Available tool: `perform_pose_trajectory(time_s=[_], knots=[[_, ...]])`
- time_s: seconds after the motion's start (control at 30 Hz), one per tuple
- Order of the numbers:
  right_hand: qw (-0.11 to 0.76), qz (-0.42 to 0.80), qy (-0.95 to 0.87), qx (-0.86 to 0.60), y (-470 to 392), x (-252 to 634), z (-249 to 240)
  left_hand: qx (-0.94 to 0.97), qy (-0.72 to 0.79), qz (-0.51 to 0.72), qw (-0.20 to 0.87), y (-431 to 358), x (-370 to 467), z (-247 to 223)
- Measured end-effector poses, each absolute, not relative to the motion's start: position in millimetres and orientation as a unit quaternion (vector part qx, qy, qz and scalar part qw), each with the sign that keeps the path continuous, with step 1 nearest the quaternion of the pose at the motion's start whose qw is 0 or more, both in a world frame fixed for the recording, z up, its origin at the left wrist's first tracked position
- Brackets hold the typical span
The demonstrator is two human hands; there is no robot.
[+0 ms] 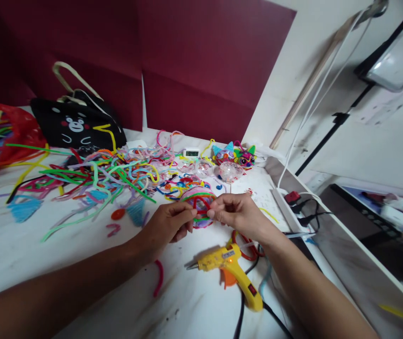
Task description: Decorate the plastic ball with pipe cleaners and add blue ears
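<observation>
My left hand [171,220] and my right hand [235,212] are close together over the table, each with thumb and fingers pinched. Between them they hold a red pipe cleaner [194,205], bent into a small pointed loop. Right behind it sits a round piece wrapped in coloured pipe cleaners [196,192], partly hidden by my fingers; whether they touch it I cannot tell. Nearer to me lies a yellow hot glue gun [218,259], its nozzle pointing left. A short dark pink pipe cleaner piece [159,278] rests below my left hand.
Loose pipe cleaners [109,174] heap up at the left, beside a black bag [77,125] and a red bag [28,129]. Light blue triangles [26,209] lie in front. Two decorated figures [224,154] stand at the back. A power strip [288,209] and cords lie right.
</observation>
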State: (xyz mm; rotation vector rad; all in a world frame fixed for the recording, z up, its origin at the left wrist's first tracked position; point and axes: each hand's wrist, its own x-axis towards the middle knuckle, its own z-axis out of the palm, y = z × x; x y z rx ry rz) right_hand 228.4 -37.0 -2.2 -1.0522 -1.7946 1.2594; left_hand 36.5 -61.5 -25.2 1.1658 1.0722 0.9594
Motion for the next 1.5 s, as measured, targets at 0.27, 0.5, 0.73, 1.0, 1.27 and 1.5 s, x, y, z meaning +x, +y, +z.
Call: perform_pose_trajectory(time_s=[0.27,0.5,0.73,1.0,1.27,1.5], knots=[[0.325,0.498,-0.686,-0.419,-41.2,223.2,-1.4,0.499,0.473,0.373,0.623,-66.1,36.3,-34.5],[0.325,0.514,-0.681,-0.408,-42.6,219.8,-4.3,0.488,0.474,0.349,0.645,-69.0,32.2,-35.0],[0.371,0.522,-0.636,-0.43,-42.4,216.4,-0.7,0.5,0.458,0.357,0.642,-64.4,38.5,-29.4],[0.417,0.507,-0.606,-0.448,-36.3,213.3,-7.7,0.475,0.467,0.375,0.645,-56.8,47.8,-23.3],[0.416,0.394,-0.681,-0.456,-31.4,218.9,-29.6,0.43,0.455,0.381,0.681,-56.1,49.3,-27.0],[0.402,0.309,-0.721,-0.472,-38.2,216.8,-28.8,0.407,0.447,0.378,0.702,-55.7,48.5,-28.1]])
